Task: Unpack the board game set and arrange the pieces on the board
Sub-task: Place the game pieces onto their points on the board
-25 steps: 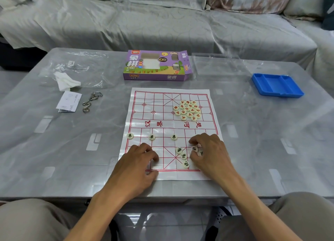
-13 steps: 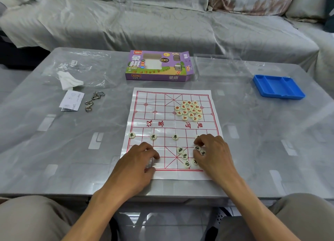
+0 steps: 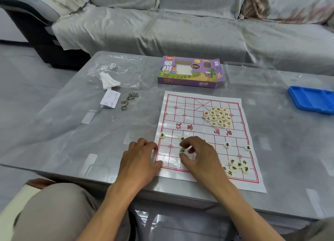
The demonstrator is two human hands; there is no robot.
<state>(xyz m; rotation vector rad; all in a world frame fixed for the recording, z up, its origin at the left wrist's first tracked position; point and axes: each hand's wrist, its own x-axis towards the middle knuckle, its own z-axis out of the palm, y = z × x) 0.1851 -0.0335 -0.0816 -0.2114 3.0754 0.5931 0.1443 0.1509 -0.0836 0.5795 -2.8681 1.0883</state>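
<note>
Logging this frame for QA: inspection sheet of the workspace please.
Surface: grey table, glossy.
Job's things: board flat; red pieces heaped far right; green pieces clustered near right, a few on the pawn row; purple box behind.
Clutter: blue tray, metal rings, paper slip, plastic bag.
Hands: left hand rests on board edge; right hand pinches a green piece.
Cables: nothing seen.
Surroundings: covered sofa.

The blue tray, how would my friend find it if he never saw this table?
Start at the grey table and find the paper game board in the middle. Go to the table's far right edge, level with the board's top: the blue tray lies there alone. It is the only bright blue thing, with shallow compartments moulded into it.
</note>
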